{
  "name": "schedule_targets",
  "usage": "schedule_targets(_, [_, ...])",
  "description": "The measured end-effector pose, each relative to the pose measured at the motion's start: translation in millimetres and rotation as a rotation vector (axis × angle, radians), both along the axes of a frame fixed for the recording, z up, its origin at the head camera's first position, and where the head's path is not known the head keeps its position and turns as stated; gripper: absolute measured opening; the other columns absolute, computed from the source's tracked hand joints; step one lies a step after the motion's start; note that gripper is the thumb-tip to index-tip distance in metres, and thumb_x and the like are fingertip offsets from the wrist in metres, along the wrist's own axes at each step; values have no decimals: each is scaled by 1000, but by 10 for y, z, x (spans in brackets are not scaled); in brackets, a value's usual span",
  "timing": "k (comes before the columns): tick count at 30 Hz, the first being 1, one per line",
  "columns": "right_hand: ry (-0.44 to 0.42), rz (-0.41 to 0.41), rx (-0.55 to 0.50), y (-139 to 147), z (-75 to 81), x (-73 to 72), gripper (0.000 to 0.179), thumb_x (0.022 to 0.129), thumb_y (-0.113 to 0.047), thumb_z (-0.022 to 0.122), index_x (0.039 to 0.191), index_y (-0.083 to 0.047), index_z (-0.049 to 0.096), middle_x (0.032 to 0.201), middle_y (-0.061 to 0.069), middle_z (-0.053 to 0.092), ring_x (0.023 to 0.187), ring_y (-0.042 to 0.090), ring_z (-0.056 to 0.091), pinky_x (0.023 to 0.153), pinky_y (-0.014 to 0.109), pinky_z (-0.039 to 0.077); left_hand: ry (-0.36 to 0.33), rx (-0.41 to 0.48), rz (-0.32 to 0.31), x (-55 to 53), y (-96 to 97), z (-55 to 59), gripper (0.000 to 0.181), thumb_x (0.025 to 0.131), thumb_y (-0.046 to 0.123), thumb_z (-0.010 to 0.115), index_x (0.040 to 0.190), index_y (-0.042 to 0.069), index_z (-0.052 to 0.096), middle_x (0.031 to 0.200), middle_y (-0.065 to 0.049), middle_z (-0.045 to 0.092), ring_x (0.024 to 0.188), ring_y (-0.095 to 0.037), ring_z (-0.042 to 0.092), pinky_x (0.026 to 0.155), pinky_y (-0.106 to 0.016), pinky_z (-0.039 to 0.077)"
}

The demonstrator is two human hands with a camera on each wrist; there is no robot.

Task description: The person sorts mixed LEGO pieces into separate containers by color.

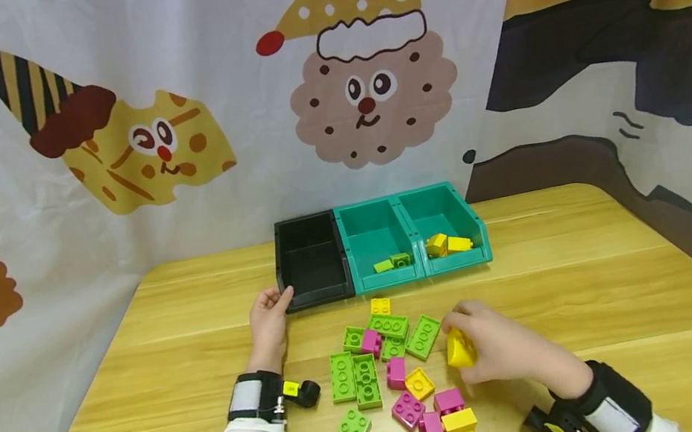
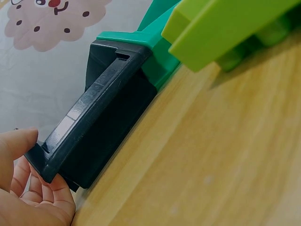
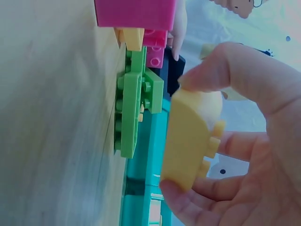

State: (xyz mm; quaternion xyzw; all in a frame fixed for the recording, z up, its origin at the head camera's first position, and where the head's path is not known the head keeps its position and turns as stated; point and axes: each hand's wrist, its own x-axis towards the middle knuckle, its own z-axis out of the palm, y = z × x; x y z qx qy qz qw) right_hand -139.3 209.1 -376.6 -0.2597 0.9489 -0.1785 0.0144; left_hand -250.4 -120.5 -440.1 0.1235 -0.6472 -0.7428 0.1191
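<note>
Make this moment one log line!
right hand: grips yellow block; left hand: holds black bin; middle bin: green blocks; right bin: yellow blocks

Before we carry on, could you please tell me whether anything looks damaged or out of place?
Nothing looks damaged. Slightly untidy, perhaps: a magenta brick lies jumbled among green bricks on the table, whereas the teal bins hold green pieces and yellow pieces separately.

Cartoon-print cloth [image 1: 248, 111] behind wooden table [image 1: 603, 296]
</note>
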Motion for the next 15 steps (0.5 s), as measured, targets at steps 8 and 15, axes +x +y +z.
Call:
schedule_targets(8, [25,-47,-39,50,1,-66,49,60,-16,82,105,-7,62,104,8,55,85,15,49,72,31,50,12,7,9,-13,3,-21,13,88,10,66,89,6,54,82,4,42,78,-9,41,64,-17,36])
schedule_targets(15, [170,-104,-152,91,-13,-206,51,60,-13,81,105,-2,61,107,15,56,90,24,53,77,39,51,10,-2,13,-25,4,-24,13,89,9,66,90,6,53,82,4,42,80,-9,41,66,-18,37])
